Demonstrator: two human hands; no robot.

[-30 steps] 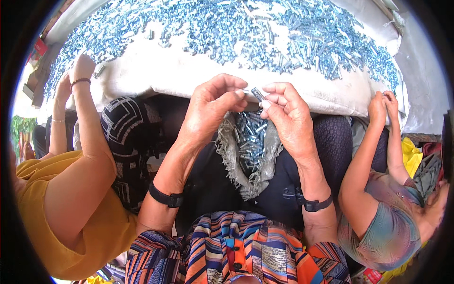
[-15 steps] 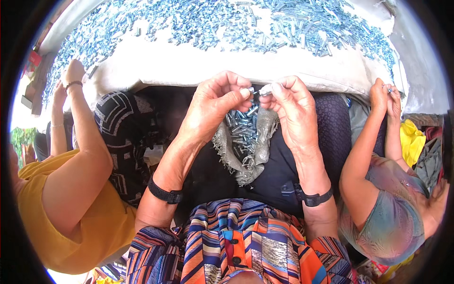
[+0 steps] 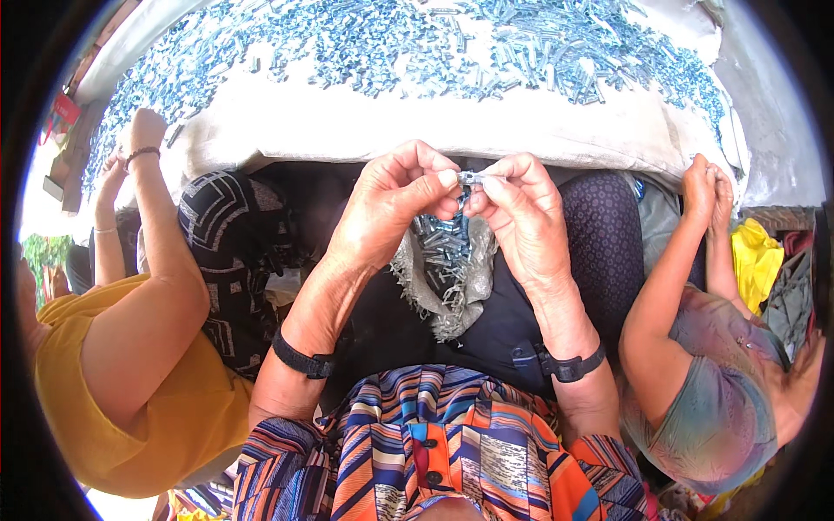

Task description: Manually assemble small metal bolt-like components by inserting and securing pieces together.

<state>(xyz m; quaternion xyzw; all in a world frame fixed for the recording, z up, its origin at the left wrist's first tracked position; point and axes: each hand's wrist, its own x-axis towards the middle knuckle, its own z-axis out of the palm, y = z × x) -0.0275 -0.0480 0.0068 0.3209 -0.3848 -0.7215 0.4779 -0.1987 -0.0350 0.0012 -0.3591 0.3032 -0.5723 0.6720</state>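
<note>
Left hand (image 3: pixel 387 208) and right hand (image 3: pixel 521 221) are meeting fingertip to fingertip, both pinching 1 small metal screw (image 3: pixel 470 178) between them, above a frayed grey cloth (image 3: pixel 434 295) holding more screws in the lap. Farther off, a pale table sheet (image 3: pixel 347 130) is carrying a spread of bluish screws (image 3: pixel 486 43). 2 other people are sitting left and right.

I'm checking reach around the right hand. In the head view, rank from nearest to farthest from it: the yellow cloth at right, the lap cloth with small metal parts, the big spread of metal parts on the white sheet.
From the right hand:
1. Lap cloth, just below, between both hands.
2. Spread of metal parts, ahead on the white sheet.
3. Yellow cloth, far right, beyond a neighbour's arm.
</note>
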